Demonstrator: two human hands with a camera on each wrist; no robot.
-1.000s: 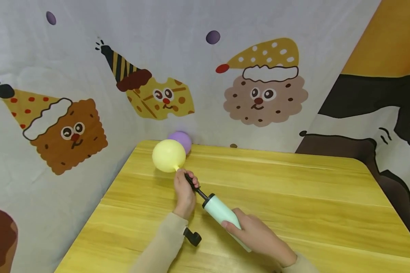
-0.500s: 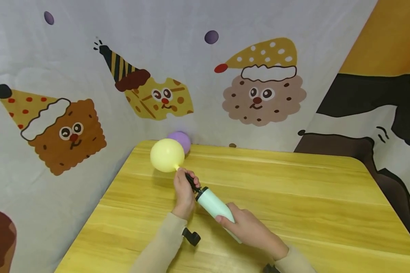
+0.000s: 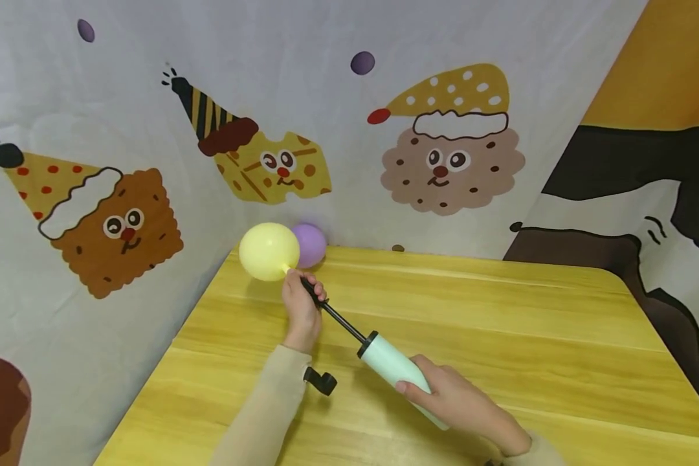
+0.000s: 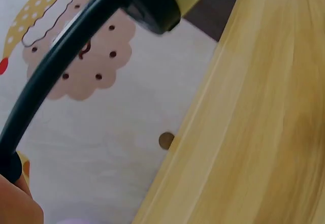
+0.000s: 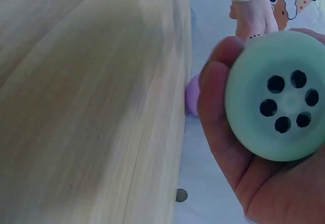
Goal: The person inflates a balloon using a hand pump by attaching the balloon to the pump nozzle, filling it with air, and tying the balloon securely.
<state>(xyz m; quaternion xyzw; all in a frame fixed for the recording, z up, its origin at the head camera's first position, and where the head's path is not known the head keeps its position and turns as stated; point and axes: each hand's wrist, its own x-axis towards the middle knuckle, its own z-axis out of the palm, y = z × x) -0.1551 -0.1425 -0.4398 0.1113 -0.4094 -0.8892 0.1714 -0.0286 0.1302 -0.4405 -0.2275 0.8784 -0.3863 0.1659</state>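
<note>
My left hand (image 3: 303, 307) grips the black handle end of a balloon pump (image 3: 393, 362), close to the neck of a yellow balloon (image 3: 269, 252). The balloon is inflated and round, its neck on the pump's tip by my fingers. Around the mint-green barrel curls my right hand (image 3: 457, 395), thumb along the top. A long stretch of black rod (image 3: 345, 321) shows between handle and barrel. In the right wrist view the barrel's round end (image 5: 284, 97) with several holes faces the camera. The left wrist view shows the rod (image 4: 51, 71) running to the barrel's dark collar (image 4: 152, 5).
A purple balloon (image 3: 310, 246) rests at the table's far left edge against the printed cloth backdrop (image 3: 349, 162), partly behind the yellow one. The wooden table (image 3: 501, 310) lies under both hands. A black wrist mount (image 3: 321, 380) sits on the left sleeve.
The barrel first slid up to the handle, hiding the rod. Now my right hand has drawn it back down-right, exposing the rod. My left hand and the yellow balloon have shifted up-left.
</note>
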